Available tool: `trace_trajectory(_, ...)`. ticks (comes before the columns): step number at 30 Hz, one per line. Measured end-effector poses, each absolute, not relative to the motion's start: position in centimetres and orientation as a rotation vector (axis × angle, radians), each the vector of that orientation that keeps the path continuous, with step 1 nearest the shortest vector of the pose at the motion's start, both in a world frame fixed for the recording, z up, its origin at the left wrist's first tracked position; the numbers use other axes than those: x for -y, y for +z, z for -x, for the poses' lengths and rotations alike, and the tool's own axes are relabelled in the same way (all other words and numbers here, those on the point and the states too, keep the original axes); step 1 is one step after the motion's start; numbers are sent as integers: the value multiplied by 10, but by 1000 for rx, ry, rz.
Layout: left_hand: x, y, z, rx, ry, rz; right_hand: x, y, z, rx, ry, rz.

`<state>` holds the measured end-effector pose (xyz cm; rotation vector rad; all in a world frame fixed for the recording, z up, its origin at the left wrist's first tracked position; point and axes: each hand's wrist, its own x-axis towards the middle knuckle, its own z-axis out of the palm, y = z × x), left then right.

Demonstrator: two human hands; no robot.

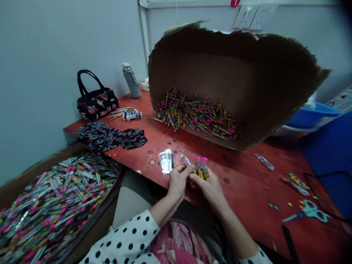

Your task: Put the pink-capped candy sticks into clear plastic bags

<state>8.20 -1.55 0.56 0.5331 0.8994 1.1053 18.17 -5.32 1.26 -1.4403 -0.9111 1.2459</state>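
Note:
My left hand is closed, its fingers pinching a slim clear tube with a pointed end. Two candy-filled tubes with pink caps stand upright in my right hand, which is wrapped round their lower parts. The two hands nearly touch above the front of the red table, and green and yellow candies show between them. Just left of them lies a small pile of silvery packets.
A torn cardboard box on its side holds many pink-tipped candy tubes. Another carton at left brims with packed tubes. Scissors and loose candies lie at right. A handbag, bottle and dark cloth sit at back left.

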Motion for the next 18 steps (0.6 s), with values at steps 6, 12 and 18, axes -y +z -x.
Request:
trace_trajectory(6, 16, 13, -75, -832, 1188, -455, 71, 12, -179, 700, 1408, 1290)
trace_trajectory(12, 32, 12, -82, -781, 1059, -529, 64, 4, -176, 647, 1314, 1209)
trace_trajectory(18, 33, 12, -85, -784, 1082, -506, 57, 4, -167, 668, 1307, 1200)
